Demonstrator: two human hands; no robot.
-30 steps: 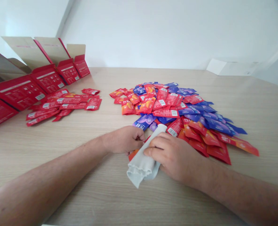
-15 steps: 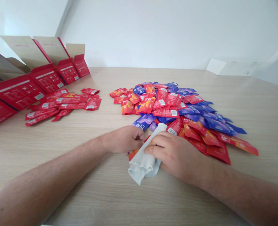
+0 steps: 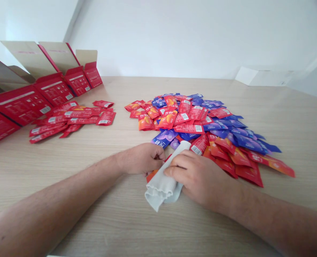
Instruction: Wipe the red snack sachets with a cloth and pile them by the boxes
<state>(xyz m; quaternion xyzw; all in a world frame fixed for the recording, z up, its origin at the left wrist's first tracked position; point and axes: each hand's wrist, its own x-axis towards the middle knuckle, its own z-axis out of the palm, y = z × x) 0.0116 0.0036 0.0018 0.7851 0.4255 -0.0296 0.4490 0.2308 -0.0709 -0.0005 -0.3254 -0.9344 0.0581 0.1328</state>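
Note:
My right hand [image 3: 201, 178] is closed on a folded white cloth [image 3: 165, 182] with a ribbed, wavy lower edge. Its thumb and fingers press on the cloth's right side. Close by on the left, my left hand [image 3: 143, 159] has its fingers curled and pinches the edge of a red and orange sachet [image 3: 151, 175]. Most of that sachet is hidden under the cloth and behind my fingers. Just beyond both hands, a heap of red sachets [image 3: 189, 127] and blue-purple sachets [image 3: 163, 137] spreads away to the right.
Several red cartons [image 3: 52, 89] with raised flaps stand in a row at the left. A smaller pile of red sachets [image 3: 79, 113] lies in front of them. At the back right, a white box [image 3: 262, 76] rests against the wall. All stand on a light wooden table [image 3: 115, 221].
The lower end of the cloth has shifted slightly left and toward me, with my right fingertips moving a little along with it. My left hand stays in place.

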